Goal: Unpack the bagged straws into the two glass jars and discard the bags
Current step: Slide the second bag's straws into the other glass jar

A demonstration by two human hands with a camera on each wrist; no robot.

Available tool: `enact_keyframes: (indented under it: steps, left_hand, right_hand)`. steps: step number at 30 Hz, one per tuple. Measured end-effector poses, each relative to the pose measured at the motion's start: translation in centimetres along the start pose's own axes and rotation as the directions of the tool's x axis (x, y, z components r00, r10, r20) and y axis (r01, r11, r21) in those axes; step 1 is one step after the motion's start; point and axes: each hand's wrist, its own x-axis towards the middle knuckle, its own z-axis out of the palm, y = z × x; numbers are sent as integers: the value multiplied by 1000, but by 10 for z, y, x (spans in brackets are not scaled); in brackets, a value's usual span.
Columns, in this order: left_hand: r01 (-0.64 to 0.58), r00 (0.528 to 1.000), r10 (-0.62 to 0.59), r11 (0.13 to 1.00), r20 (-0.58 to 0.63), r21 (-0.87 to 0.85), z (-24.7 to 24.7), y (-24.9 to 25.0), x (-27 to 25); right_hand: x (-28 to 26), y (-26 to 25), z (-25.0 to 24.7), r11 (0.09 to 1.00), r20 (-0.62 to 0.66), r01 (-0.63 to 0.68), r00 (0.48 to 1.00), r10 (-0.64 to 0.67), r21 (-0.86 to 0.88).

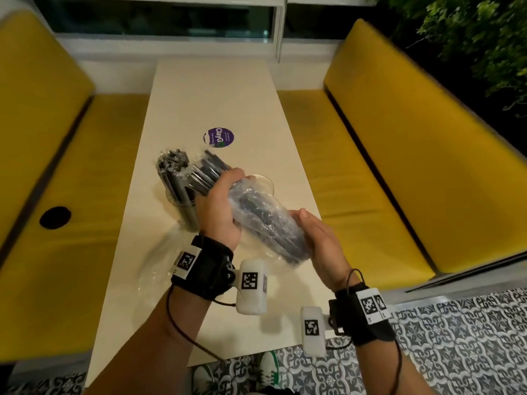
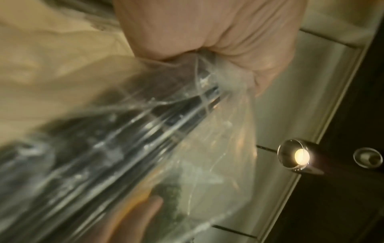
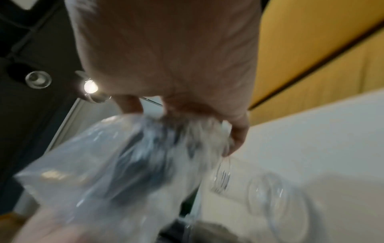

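Bag of black straws (image 1: pixel 265 220), clear plastic, held tilted above the desk (image 1: pixel 216 89), far end aimed toward the mouth of an empty glass jar (image 1: pixel 263 181). Straws partly out of the bag at that far end, dark tips fanned out past the left hand (image 1: pixel 218 208). Left hand curled round the bag's upper part, fingers wrapped over the plastic; same grip visible in the left wrist view (image 2: pixel 209 41), plastic bunched under the fist. Right hand (image 1: pixel 319 238) at the bag's near end, palm against the plastic, fingers fairly straight and cupped along it, thumb on top; right wrist view too blurred to tell more of the finger positions. Second jar (image 1: pixel 182 203) just left of the left hand, upright on the desk, packed with black straws, tops standing well above the rim. Crumpled clear bag (image 1: pixel 159 277) flat on the desk near the left wrist. Round purple sticker (image 1: pixel 219 137) on the desk beyond the jars. Yellow padded bench (image 1: pixel 399 155) on either side of the desk; patterned tile floor (image 1: pixel 456 337) at lower right. Black wrist straps with white marker blocks on both forearms.
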Motion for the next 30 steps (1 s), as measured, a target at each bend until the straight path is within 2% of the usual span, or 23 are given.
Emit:
enact_keyframes:
  steps: [3,5,8,11,13,15,17,18,19,20,21,23,25,27,30]
  left_hand:
    - [2,992,-5,1000,-128,-27,9,-6,1]
    - [35,982,-45,998,-183,-59,11,-9,0]
    - [81,964,-99,993,-247,-85,6,-15,3]
    - [134,955,-169,979,-243,-156,-3,-23,12]
    - [160,949,-220,953,-225,-255,-3,-27,13]
    - [186,940,-256,939,-226,-289,-4,-32,15]
    - [228,932,-287,938,-221,-259,-3,-38,15]
    - [247,929,-298,940,-218,-236,-2,-42,14]
    - [251,930,-301,940,-212,-233,-1,-47,15]
    - [255,930,-310,931,-195,-262,4,-48,11]
    - [251,937,-304,928,-170,-274,6,-53,10]
    - [242,959,-273,931,-82,-273,8,-64,6]
    - [199,974,-217,957,-67,-211,11,-69,5]
    - [228,972,-236,953,-15,-201,10,-69,12]
    - [359,933,-340,906,120,-226,7,-58,20]
  right_hand:
    - [11,0,11,996,-186,-11,982,27,86]
    - [19,-5,13,975,-262,-22,961,82,222]
    - [26,-15,9,933,-162,-19,983,82,359]
    - [33,-22,0,969,-42,47,998,-38,243]
    - [32,-23,-1,963,-67,165,986,-154,214]
    - [22,-20,6,922,-170,381,915,-366,64]
    - [12,-11,15,818,-207,549,791,-575,-173]
    - [8,-7,20,772,-225,597,740,-635,-217]
    - [8,-6,24,768,-281,610,715,-640,-196]
    - [12,-8,28,797,-368,593,721,-587,-111]
    - [19,-11,30,834,-468,551,741,-481,15]
    - [38,-19,29,851,-616,447,761,-201,275]
    - [55,-23,25,799,-589,347,808,11,491]
    - [66,-25,21,795,-551,285,831,72,535]
    - [80,-32,13,815,-572,346,820,-23,464]
